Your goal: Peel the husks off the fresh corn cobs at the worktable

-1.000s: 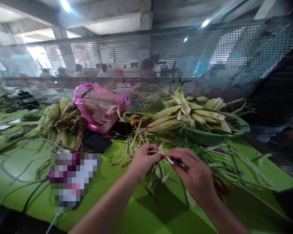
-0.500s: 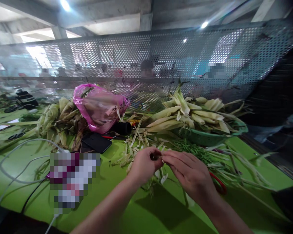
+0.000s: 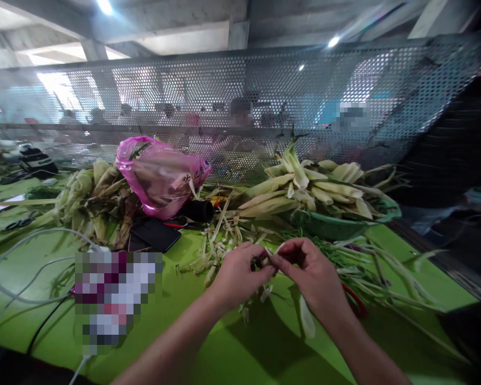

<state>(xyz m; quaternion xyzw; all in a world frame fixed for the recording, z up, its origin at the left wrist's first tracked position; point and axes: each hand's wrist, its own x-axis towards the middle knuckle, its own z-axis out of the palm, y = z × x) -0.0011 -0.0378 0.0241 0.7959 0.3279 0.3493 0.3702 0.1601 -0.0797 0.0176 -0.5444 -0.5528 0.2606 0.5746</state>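
Observation:
My left hand (image 3: 240, 275) and my right hand (image 3: 318, 280) meet above the green table, fingertips almost touching. Both are closed in a pinch on a small pale strip of corn husk (image 3: 269, 253), mostly hidden by the fingers. A longer pale husk piece (image 3: 307, 319) hangs or lies just below my right hand; which of the two I cannot tell. Cut husk scraps (image 3: 224, 243) are heaped behind my left hand. Beside my right wrist a red loop-shaped handle (image 3: 356, 300) shows in part, the rest hidden.
A green basket (image 3: 336, 227) piled with corn husks (image 3: 304, 187) stands behind. More husks (image 3: 88, 198), a pink plastic bag (image 3: 160, 179) and a black phone (image 3: 156, 233) are at the left. White cables (image 3: 32, 235) cross the table (image 3: 176, 326). A perforated metal screen (image 3: 208, 85) rises behind.
The fingers of my right hand, stretched toward the left before, are now bent in a pinch with the wrist turned. The left hand has shifted slightly. The view has moved a little.

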